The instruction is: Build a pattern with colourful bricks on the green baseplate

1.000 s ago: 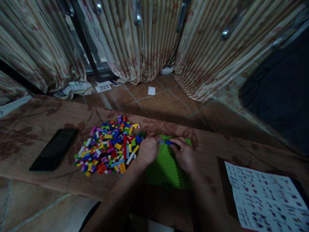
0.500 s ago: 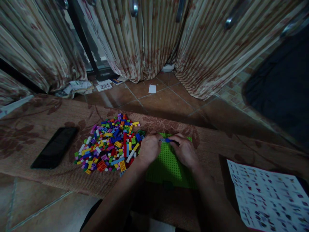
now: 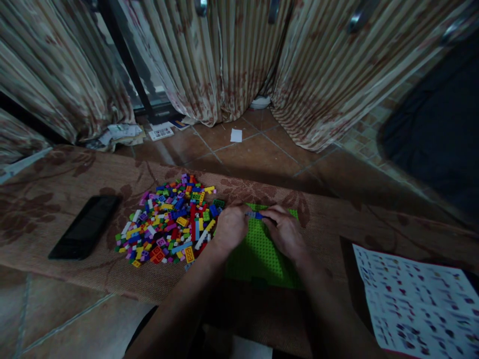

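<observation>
Both hands meet over the far part of a green studded baseplate (image 3: 262, 254). Between them is a small row of toy bricks (image 3: 254, 215), grey-blue at its left end and dark blue at its right. My left hand (image 3: 232, 227) is closed on the grey-blue end. My right hand (image 3: 284, 227) pinches the dark blue end between thumb and fingers. Whether the two ends are joined cannot be made out. Just left of my left hand lies a heap of loose toy bricks (image 3: 168, 224) in many colours.
A black phone (image 3: 85, 227) lies left of the heap on the patterned cloth (image 3: 112, 276). To the right rests a printed instruction sheet (image 3: 415, 299). Beyond the long surface are a tiled floor (image 3: 258, 154), scraps of paper (image 3: 236, 135) and striped curtains (image 3: 232, 65).
The hands stay in nearly the same place, with the brick row still between them. The view has shifted very slightly.
</observation>
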The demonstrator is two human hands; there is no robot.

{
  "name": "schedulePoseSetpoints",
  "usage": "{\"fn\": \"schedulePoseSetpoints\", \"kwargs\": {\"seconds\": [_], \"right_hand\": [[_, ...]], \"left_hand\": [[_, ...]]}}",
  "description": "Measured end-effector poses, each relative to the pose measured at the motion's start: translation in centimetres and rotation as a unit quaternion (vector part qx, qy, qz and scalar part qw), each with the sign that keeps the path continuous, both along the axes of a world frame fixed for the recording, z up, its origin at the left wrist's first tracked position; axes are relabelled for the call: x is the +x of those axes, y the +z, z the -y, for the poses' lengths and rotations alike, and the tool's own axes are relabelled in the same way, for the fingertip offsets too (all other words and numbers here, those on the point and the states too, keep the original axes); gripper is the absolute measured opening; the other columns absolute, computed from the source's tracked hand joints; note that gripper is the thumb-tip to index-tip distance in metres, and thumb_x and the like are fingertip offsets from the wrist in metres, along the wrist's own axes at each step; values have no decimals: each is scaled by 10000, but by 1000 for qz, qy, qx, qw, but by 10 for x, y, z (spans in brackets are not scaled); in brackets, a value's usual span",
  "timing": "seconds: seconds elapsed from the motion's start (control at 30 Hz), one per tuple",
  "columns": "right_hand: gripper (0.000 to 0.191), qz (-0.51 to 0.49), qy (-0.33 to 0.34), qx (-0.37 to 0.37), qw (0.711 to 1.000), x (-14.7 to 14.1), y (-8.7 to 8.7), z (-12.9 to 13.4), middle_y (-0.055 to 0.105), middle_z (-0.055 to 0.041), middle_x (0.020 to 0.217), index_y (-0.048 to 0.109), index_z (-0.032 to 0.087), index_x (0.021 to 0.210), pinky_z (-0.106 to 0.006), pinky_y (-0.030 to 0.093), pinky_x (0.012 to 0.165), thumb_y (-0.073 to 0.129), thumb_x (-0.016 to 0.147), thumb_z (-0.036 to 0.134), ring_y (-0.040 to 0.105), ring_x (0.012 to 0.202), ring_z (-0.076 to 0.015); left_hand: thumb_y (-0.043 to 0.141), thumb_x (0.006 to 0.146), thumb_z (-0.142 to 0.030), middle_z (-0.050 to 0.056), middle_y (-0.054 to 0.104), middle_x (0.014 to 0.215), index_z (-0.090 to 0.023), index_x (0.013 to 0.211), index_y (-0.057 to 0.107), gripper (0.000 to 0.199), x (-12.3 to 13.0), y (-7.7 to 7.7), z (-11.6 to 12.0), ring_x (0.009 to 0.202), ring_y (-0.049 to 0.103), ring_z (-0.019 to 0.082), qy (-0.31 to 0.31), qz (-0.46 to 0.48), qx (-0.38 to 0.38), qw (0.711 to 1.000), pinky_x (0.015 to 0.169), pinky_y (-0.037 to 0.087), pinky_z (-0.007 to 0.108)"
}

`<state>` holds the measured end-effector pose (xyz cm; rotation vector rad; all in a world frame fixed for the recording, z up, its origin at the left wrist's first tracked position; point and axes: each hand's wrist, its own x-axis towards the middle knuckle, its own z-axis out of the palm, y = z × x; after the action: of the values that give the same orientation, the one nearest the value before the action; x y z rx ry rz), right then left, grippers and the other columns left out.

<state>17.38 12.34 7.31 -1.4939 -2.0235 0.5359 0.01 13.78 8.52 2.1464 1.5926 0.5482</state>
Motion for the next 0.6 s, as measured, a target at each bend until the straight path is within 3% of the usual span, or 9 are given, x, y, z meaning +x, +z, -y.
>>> {"fn": "schedulePoseSetpoints", "kwargs": {"seconds": [0.6], "right_hand": [[215,53,32,7,998,1,4,-7,652,-65,904,752,215,968,-348,493,786,579,867,137,611,835,-202]], "left_hand": [[582,800,-138,38,731,961,-223,923,754,228,1,-1,-5,910,656,187,20,-5,-45,999,879,491,287]]}}
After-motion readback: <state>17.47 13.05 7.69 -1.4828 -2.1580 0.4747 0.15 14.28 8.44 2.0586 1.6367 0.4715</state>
